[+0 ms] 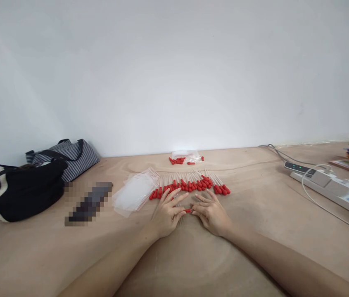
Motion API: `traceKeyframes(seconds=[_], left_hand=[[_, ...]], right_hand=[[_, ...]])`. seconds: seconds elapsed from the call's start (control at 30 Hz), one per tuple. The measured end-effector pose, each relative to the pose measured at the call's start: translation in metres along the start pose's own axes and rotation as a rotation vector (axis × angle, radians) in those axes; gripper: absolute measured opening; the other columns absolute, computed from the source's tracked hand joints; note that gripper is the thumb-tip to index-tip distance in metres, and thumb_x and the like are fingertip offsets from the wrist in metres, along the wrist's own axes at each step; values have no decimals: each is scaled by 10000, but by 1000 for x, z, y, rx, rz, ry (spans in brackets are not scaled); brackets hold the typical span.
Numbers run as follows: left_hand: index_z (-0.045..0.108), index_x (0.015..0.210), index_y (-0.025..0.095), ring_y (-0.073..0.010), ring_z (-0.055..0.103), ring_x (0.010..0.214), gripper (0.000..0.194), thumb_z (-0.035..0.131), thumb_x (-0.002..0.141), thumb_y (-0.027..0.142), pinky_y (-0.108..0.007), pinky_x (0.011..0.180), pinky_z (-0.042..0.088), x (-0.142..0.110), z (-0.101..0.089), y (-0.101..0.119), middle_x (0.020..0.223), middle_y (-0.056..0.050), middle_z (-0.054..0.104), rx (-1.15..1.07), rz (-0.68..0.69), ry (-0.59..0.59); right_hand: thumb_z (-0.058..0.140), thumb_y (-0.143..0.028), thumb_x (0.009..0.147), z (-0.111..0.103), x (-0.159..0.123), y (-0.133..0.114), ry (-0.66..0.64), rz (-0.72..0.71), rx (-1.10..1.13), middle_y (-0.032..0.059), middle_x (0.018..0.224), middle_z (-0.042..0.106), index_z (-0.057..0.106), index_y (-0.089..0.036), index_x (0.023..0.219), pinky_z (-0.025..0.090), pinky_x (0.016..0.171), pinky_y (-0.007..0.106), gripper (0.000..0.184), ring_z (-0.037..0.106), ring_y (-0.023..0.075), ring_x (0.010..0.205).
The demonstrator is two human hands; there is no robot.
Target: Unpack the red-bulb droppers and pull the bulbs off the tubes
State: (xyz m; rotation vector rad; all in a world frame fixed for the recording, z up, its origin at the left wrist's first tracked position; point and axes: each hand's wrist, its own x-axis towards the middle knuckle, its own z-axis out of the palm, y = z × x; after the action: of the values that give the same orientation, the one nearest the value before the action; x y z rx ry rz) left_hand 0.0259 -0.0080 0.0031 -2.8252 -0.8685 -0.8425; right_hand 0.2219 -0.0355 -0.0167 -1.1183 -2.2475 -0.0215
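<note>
Low over the table, my left hand (169,213) and my right hand (213,214) face each other with thumbs and index fingers pinched. A small red rubber bulb (188,211) lies crosswise between their fingertips, held at both ends. Whether a tube is fitted to it is hidden by the fingers. A few thin clear tubes (180,220) show beside and under my left hand. Just beyond my hands stretches a row of droppers (193,185), thin clear tubes pointing away and red bulbs toward me.
Loose red bulbs (177,160) and a clear bag (186,155) lie near the wall. Clear zip bags (138,190) are stacked left of the droppers. Farther left are a blurred dark object (90,204), a black bag (32,192) and a striped bag (75,154). A power strip (332,192) with cables lies right.
</note>
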Motion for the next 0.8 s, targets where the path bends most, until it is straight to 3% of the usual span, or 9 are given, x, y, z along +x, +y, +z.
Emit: traceKeyframes(seconds=[0.27,0.4,0.5,0.67,0.8], left_hand=[[644,797,224,-214,335,1223,217,436,832,172,-499,1009,229,-3,0,-7,1201,-10,541,-21,7,8],[645,826,223,-234,355,1205,196,453,829,182,-509,984,265,-7,-1,-14,1185,-32,550,-17,-7,60],[647,845,222,-223,419,1139,167,482,820,213,-449,956,328,-6,-1,-13,1117,-48,577,-56,-11,137],[637,897,200,-143,555,769,209,462,819,283,-283,709,469,-7,-5,-16,794,-40,569,-143,-326,292],[619,839,168,-113,521,553,234,486,765,345,-228,514,437,-13,-10,-27,671,-7,556,-191,-595,248]], right_hand=[[424,-203,851,1,-3,4,14,25,6,20,887,680,625,-241,862,195,975,490,205,519,196,1065],[399,-219,864,0,-4,7,93,72,-22,29,924,670,628,-234,853,231,952,467,230,530,193,1041],[430,-253,854,0,-4,9,169,55,-80,34,919,656,635,-249,895,316,878,400,209,542,188,974],[411,-241,850,5,-2,11,238,136,-96,39,721,553,607,-238,1026,399,618,264,263,507,135,653],[353,-104,815,11,4,7,169,122,63,58,822,507,474,-186,1197,438,637,234,409,513,129,719]])
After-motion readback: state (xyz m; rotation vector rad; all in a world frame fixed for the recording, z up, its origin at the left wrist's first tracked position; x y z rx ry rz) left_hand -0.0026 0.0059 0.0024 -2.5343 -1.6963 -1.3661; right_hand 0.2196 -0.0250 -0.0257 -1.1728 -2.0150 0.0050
